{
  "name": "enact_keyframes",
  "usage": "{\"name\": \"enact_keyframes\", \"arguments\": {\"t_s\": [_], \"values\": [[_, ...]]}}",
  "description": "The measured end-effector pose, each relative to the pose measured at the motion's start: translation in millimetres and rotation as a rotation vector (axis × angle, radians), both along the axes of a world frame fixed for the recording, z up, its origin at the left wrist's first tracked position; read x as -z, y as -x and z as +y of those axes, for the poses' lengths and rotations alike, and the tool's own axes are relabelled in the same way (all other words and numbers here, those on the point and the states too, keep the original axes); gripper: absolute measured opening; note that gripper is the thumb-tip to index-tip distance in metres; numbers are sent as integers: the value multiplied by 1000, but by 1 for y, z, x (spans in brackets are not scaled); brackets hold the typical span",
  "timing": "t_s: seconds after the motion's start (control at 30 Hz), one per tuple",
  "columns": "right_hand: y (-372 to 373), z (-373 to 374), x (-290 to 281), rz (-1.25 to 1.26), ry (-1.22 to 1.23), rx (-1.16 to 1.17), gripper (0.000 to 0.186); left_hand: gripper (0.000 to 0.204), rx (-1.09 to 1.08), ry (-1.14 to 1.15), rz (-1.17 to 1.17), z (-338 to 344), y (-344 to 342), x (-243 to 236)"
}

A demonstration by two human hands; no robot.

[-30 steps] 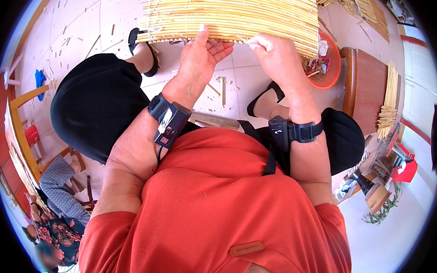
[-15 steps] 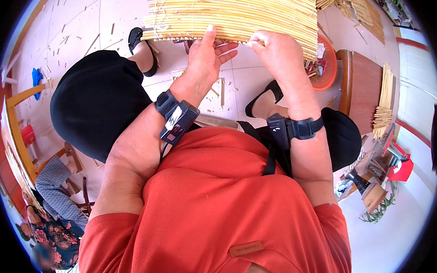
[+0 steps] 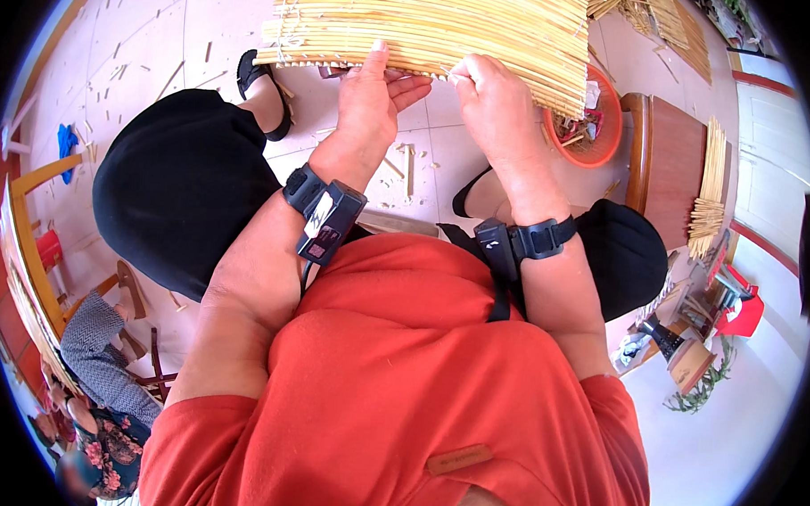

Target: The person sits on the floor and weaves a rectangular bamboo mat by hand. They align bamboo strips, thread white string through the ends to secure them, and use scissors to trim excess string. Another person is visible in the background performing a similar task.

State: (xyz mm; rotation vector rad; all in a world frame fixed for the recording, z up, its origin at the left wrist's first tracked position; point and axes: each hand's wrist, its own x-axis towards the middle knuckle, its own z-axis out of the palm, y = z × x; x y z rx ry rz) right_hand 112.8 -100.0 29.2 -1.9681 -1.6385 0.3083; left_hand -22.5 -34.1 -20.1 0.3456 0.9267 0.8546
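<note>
A mat of pale yellow straw-like stalks (image 3: 431, 26), tied across with white string, spans the top of the head view. My left hand (image 3: 370, 96) grips its near edge, thumb on top and fingers underneath. To the right, my right hand (image 3: 495, 104) is closed in a pinch at the same edge. What sits between its fingertips is too small to make out. White string ties (image 3: 292, 26) show near the mat's left end. Both wrists carry black strapped devices.
Below the mat's right end stands an orange basket (image 3: 620, 127) with scraps in it. A brown wooden stool (image 3: 676, 164) bears a bundle of stalks (image 3: 711, 188). Cut bits litter the tiled floor. Another person (image 3: 107, 359) sits at the lower left beside a yellow wooden frame (image 3: 31, 240).
Both hands have shifted a little left along the mat's edge, the right one more. The mat's near edge has tilted, its right end now lower. More of the orange basket shows.
</note>
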Motion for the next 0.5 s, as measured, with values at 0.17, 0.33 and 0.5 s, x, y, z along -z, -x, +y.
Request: {"name": "enact_keyframes", "arguments": {"t_s": [0.17, 0.33, 0.5], "values": [[1, -2, 3, 100, -79, 15, 6, 37, -11, -7, 39, 3, 3, 1], [-7, -3, 5, 161, -30, -30, 7, 41, 26, -45, 24, 3, 5, 4], [-16, -2, 5, 112, 34, -105, 11, 46, 116, -103, 120, 2, 4, 0]]}}
